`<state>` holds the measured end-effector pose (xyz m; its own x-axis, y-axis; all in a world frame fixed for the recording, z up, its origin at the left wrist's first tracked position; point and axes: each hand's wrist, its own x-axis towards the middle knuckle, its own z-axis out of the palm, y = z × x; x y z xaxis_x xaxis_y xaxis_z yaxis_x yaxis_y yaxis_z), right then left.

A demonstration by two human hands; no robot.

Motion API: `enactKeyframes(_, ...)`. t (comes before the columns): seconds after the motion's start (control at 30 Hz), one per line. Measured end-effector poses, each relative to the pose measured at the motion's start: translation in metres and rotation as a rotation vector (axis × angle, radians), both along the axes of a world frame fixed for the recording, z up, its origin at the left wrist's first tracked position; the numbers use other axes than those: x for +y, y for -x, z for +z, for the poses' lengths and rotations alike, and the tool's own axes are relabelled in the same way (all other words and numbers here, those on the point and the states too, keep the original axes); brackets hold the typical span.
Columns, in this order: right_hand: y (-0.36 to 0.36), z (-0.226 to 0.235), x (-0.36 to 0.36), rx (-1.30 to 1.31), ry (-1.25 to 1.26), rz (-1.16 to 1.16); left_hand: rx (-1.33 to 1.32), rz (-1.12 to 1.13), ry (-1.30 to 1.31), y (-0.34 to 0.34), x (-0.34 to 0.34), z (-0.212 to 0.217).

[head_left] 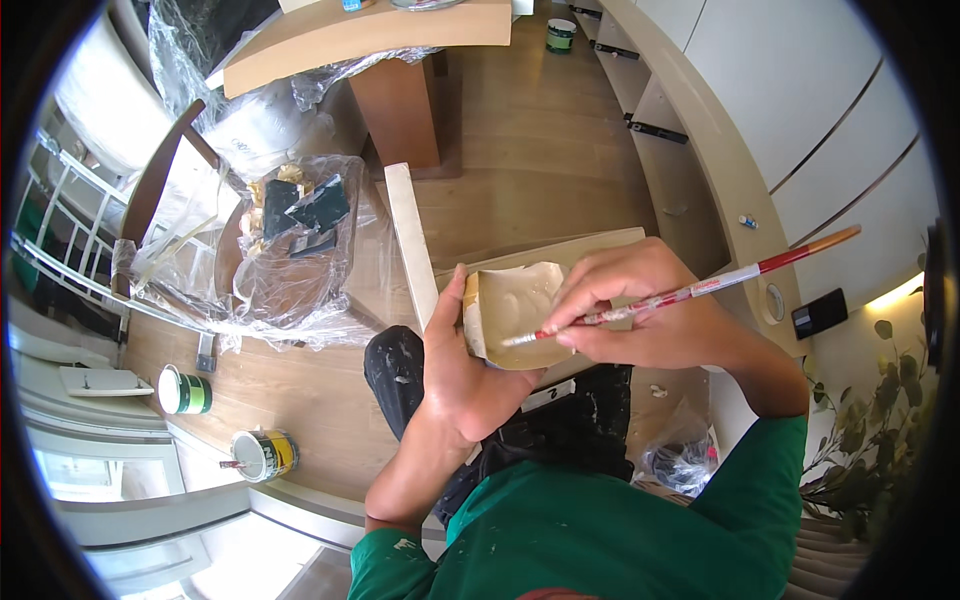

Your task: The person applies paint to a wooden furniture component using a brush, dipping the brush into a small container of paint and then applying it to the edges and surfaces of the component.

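Head view: the left hand [468, 365] comes up from the lower edge and grips a small beige dish [515, 312] from its left side, thumb laid along the rim and fingers closed round beneath it, where they are hidden. The dish is held in the air above the person's dark, paint-flecked trousers [400, 372], tilted so its pale, smeared inside faces up. The right hand [640, 305] crosses from the right and lies just over the dish's right rim. Its fingers [590, 300] are pinched shut on a thin brush [700, 288] with a red and white handle; the handle runs up and to the right past the wrist, while the tip points left and down into the dish, touching or nearly touching the inside, which of the two cannot be told. So the dish sits between the two hands, clasped by the left and overlapped by the right.

Behind the hands a pale wooden board [412, 240] stands on the wood floor [540, 150]. To the left a stool wrapped in clear plastic [295, 260] carries dark and gold scraps. Two paint cans [185, 390] and [262, 455] stand on the floor at lower left. A worktop [370, 35] on a brown leg stands at the top, a green plant [865, 430] at the right
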<state>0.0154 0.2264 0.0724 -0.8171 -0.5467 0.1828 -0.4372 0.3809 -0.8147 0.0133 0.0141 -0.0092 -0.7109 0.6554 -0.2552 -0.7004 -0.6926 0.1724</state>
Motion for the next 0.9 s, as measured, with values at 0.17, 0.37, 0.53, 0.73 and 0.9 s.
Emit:
enactKeyframes(0.17, 0.000, 0.009, 0.015, 0.034, -0.036, -0.012, -0.013, -0.032, -0.056, 0.001, -0.003, -0.006)
enactKeyframes(0.37, 0.006, 0.000, 0.007, 0.209, -0.033, -0.084, -0.021, 0.005, -0.008, 0.001, 0.000, -0.001)
enactKeyframes(0.53, -0.003, 0.013, 0.012, 0.097, -0.058, -0.014, -0.019, -0.009, -0.034, 0.000, -0.001, -0.005)
enactKeyframes(0.73, 0.001, 0.005, 0.008, 0.143, -0.069, -0.064, -0.040, 0.013, -0.033, 0.000, -0.001, -0.002)
enactKeyframes(0.9, 0.001, 0.021, 0.014, 0.186, -0.095, -0.022, -0.050, 0.008, -0.033, -0.002, 0.001, 0.002)
